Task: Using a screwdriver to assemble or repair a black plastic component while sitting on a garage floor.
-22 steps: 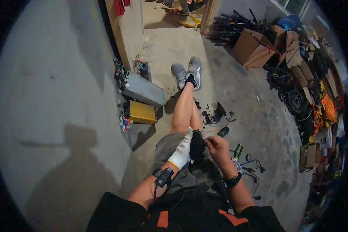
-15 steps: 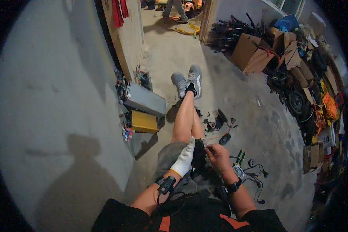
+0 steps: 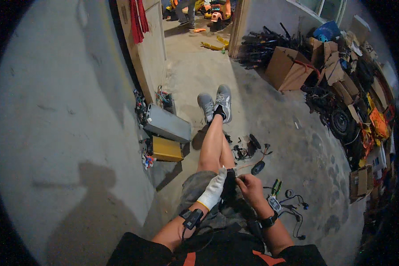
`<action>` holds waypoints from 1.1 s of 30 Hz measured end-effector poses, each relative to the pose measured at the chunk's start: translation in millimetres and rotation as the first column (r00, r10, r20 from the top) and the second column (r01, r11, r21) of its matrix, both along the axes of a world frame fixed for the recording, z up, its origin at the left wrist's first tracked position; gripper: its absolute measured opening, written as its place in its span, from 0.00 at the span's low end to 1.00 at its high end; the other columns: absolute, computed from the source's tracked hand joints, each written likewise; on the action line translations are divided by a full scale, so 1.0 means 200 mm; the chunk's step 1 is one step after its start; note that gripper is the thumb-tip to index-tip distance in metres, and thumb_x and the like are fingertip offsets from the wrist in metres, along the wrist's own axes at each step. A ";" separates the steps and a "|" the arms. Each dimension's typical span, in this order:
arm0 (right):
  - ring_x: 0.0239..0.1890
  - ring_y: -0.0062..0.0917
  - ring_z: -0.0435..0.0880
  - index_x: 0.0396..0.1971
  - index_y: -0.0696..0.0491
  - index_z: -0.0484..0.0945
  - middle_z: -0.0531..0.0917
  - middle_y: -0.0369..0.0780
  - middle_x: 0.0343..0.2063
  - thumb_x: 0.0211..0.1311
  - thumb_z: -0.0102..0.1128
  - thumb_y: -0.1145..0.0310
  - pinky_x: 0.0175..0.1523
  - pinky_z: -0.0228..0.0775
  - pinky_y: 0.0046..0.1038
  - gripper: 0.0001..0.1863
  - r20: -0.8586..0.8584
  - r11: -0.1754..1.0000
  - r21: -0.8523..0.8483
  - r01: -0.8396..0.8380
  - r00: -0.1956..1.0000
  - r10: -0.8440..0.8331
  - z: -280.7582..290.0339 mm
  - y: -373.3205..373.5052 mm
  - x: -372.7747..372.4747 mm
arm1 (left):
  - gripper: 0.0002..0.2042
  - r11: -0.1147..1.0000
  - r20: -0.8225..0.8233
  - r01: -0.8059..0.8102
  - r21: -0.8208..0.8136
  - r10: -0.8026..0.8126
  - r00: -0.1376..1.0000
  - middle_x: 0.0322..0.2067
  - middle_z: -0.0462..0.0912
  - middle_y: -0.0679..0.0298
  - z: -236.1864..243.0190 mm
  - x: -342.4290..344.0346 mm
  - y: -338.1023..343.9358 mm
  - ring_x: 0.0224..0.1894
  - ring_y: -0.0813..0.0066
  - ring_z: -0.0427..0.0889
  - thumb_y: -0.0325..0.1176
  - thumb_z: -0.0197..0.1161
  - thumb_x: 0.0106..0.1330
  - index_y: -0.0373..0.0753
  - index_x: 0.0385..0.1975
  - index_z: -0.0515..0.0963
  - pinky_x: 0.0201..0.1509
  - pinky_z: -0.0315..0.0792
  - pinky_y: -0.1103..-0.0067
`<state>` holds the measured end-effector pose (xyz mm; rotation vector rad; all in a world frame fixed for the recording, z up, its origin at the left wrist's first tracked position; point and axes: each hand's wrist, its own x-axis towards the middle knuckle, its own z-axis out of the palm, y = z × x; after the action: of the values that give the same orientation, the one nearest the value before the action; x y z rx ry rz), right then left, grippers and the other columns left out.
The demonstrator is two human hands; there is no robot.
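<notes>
My left hand (image 3: 213,188), in a white knit glove with a yellow cuff edge, is closed on the side of a dark, oblong black part (image 3: 228,185) above my lap. What kind of part it is does not show. My right hand (image 3: 251,187) is bare, its fingers curled and pinched together at the right side of the black part. Whatever is between those fingertips is too small to tell. A thin orange cable (image 3: 244,167) runs on the floor just beyond the hands, near a black oval piece (image 3: 258,167).
Green-handled pliers (image 3: 276,187), a tape roll (image 3: 289,193) and black connector leads (image 3: 297,217) lie at right. Black mechanical parts (image 3: 246,150) sit beside my legs. Grey (image 3: 168,123) and gold metal boxes (image 3: 166,149) stand by the left wall. Cartons (image 3: 290,68) and scrap line the right. Someone (image 3: 186,11) stands beyond the doorway.
The whole view has tilted up slightly, so everything sits lower. Both hands keep about the same grip on the black part. The person beyond the doorway has shifted left.
</notes>
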<state>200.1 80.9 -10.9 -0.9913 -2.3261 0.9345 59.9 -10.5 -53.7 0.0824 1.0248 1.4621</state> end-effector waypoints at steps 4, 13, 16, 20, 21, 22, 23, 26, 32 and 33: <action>0.27 0.35 0.82 0.35 0.59 0.84 0.83 0.47 0.27 0.64 0.68 0.67 0.35 0.73 0.32 0.09 -0.008 0.999 0.044 -0.017 1.000 0.018 0.05 -0.02 -0.02 | 0.42 0.994 -0.402 0.020 0.107 0.025 0.915 0.41 0.82 0.62 -0.19 0.01 -0.02 0.41 0.72 0.74 0.74 0.47 0.68 0.32 0.49 0.80 0.51 0.73 0.73; 0.26 0.27 0.80 0.35 0.60 0.83 0.83 0.43 0.25 0.65 0.68 0.68 0.34 0.71 0.29 0.10 -0.041 0.996 -0.086 0.019 0.999 -0.023 0.09 -0.02 -0.01 | 0.42 0.997 -0.552 0.039 0.068 0.005 0.834 0.39 0.82 0.56 -0.16 -0.01 -0.05 0.39 0.69 0.77 0.72 0.43 0.70 0.30 0.49 0.78 0.49 0.73 0.72; 0.27 0.25 0.80 0.36 0.60 0.83 0.83 0.43 0.27 0.65 0.68 0.68 0.35 0.72 0.27 0.09 -0.037 0.998 -0.059 -0.011 0.999 0.009 0.08 -0.05 -0.03 | 0.41 0.992 -0.239 -0.045 0.119 0.072 0.968 0.37 0.83 0.65 -0.02 -0.01 -0.07 0.37 0.76 0.81 0.75 0.50 0.65 0.35 0.48 0.80 0.43 0.76 0.77; 0.27 0.29 0.81 0.36 0.59 0.84 0.84 0.44 0.28 0.65 0.68 0.68 0.35 0.72 0.29 0.09 -0.087 0.999 -0.031 0.036 0.995 -0.038 0.01 -0.03 0.01 | 0.40 0.966 -0.378 -0.030 0.256 0.128 0.917 0.37 0.84 0.68 0.09 0.01 -0.06 0.35 0.79 0.82 0.76 0.52 0.63 0.39 0.49 0.81 0.39 0.77 0.80; 0.27 0.33 0.82 0.37 0.58 0.84 0.84 0.45 0.29 0.64 0.68 0.68 0.35 0.73 0.31 0.09 -0.097 0.998 -0.043 0.039 0.994 -0.043 0.00 -0.04 0.01 | 0.40 0.962 -0.379 -0.019 0.272 0.125 0.917 0.38 0.84 0.68 0.08 0.02 -0.06 0.36 0.79 0.82 0.76 0.52 0.63 0.39 0.49 0.81 0.40 0.77 0.80; 0.27 0.36 0.82 0.37 0.58 0.84 0.85 0.46 0.30 0.64 0.69 0.68 0.35 0.74 0.33 0.09 -0.109 0.998 -0.054 0.031 0.993 -0.037 0.02 -0.05 0.00 | 0.40 0.958 -0.382 -0.019 0.288 0.133 0.914 0.38 0.84 0.68 0.08 0.01 -0.07 0.37 0.79 0.82 0.76 0.51 0.63 0.39 0.50 0.81 0.41 0.77 0.79; 0.27 0.35 0.82 0.37 0.57 0.84 0.85 0.46 0.30 0.64 0.69 0.68 0.35 0.74 0.32 0.09 -0.088 0.999 -0.031 0.021 0.996 -0.023 0.03 -0.05 -0.01 | 0.40 0.968 -0.212 -0.039 0.249 0.094 0.973 0.39 0.84 0.67 0.03 0.00 -0.05 0.38 0.79 0.82 0.75 0.51 0.64 0.39 0.50 0.80 0.42 0.77 0.79; 0.27 0.35 0.83 0.37 0.57 0.84 0.84 0.45 0.30 0.63 0.69 0.69 0.35 0.74 0.32 0.08 -0.047 1.000 0.013 0.028 0.999 -0.027 0.03 -0.04 -0.01 | 0.39 0.977 -0.051 -0.049 0.210 0.061 0.997 0.42 0.84 0.67 -0.05 0.00 -0.02 0.42 0.79 0.82 0.73 0.51 0.65 0.39 0.53 0.80 0.46 0.77 0.78; 0.28 0.35 0.83 0.36 0.58 0.83 0.84 0.46 0.30 0.64 0.68 0.68 0.35 0.74 0.33 0.08 -0.063 0.998 -0.002 0.065 0.996 -0.065 0.05 -0.05 -0.01 | 0.36 0.953 0.103 -0.081 0.293 0.053 0.993 0.45 0.83 0.67 0.03 0.00 -0.03 0.46 0.80 0.81 0.68 0.55 0.67 0.38 0.56 0.78 0.52 0.77 0.78; 0.28 0.35 0.83 0.36 0.57 0.83 0.85 0.46 0.30 0.65 0.68 0.67 0.35 0.74 0.33 0.09 -0.051 0.998 0.002 0.068 0.996 -0.068 0.05 -0.05 -0.01 | 0.36 0.944 0.128 -0.089 0.319 0.050 0.991 0.45 0.84 0.68 0.04 0.00 -0.02 0.46 0.80 0.81 0.68 0.56 0.67 0.38 0.56 0.77 0.52 0.77 0.78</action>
<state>199.0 70.4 -1.6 -1.0263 -2.2370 0.9178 60.2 -15.4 -46.4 0.1953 0.6892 1.6703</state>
